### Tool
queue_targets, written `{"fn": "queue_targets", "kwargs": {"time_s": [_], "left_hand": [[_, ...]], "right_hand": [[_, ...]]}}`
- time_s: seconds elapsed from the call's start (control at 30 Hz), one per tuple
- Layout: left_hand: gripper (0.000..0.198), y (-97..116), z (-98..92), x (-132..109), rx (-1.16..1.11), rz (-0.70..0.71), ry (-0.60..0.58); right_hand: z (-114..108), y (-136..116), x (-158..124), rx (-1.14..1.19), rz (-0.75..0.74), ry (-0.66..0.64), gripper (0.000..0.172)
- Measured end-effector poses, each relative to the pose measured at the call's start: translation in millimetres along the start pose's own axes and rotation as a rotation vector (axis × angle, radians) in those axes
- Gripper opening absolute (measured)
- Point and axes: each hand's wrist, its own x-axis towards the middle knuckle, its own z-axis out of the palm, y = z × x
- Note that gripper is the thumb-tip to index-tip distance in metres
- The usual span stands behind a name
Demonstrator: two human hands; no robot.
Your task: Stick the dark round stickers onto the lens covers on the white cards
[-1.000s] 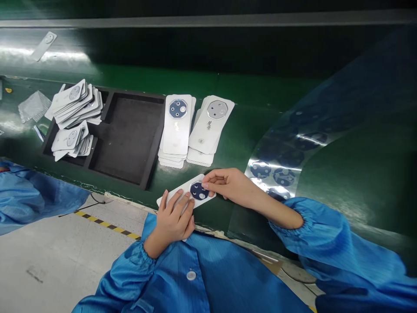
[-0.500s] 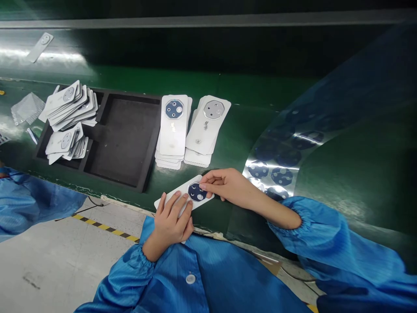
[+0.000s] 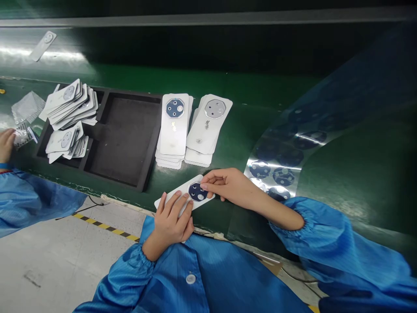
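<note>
Item: white card, at 6 o'clock, pressed against the green belt by the left hand, fingers spread, seemingly to steady it. Dark-blue lens disc lies on the card, touched at its edge by the fingertips of the right hand, fingers closed together; any pinch cannot be told. Card stacks are placed at 12 o'clock, their gold lettering unreadable; foam tray at 11 o'clock; disc film at 3 o'clock.

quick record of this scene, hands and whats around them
left hand: fingers spread on a white card
right hand: fingertips on a dark round film on that card
beside hands: two stacks of white cards; clear sheet of dark round films
rest: black foam tray holding loose cards; co-worker's hand at far left
</note>
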Motion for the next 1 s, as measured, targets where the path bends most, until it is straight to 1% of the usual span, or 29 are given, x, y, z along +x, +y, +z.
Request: {"fn": "queue_targets", "kwargs": {"time_s": [0.33,0.43,0.53,0.7,0.77,0.8,0.9,0.93,1.0], "left_hand": [[0.038,-0.2,-1.7,0.7,-0.007,-0.005,-0.018],[0.043,0.4,-2.6,2.2,-0.013,-0.017,-0.035],[0.049,2.7,-6.4,5.6,-0.011,-0.047,-0.082],[0.047,9.1,-15.5,10.7,-0.007,-0.124,-0.182],[0.049,11.1,-17.2,11.1,-0.005,-0.154,-0.22],[0.049,11.8,-17.2,10.8,0.002,-0.154,-0.229],[0.051,12.0,-14.0,8.2,0.046,-0.099,-0.214],[0.052,11.6,-12.2,6.8,0.06,-0.081,-0.206],[0.053,10.6,-8.9,3.7,0.079,-0.067,-0.195]], "right_hand": [[0.3,-4.3,-1.7,-0.001,0.007,-0.004,0.027],[0.3,-6.5,-1.9,-0.003,0.015,-0.002,0.027],[0.2,-7.4,-1.7,-0.002,0.028,0.007,0.028],[2.8,-6.4,-1.9,-0.033,0.017,0.025,0.03],[5.8,-5.2,-2.7,-0.099,-0.028,0.072,0.028],[7.4,-4.8,-3.2,-0.159,-0.08,0.109,0.027],[11.6,-4.6,-5.7,-0.396,-0.282,0.201,0.024],[12.5,-4.7,-6.8,-0.465,-0.332,0.215,0.024],[13.8,-4.6,-9.4,-0.555,-0.387,0.221,0.024]]}}
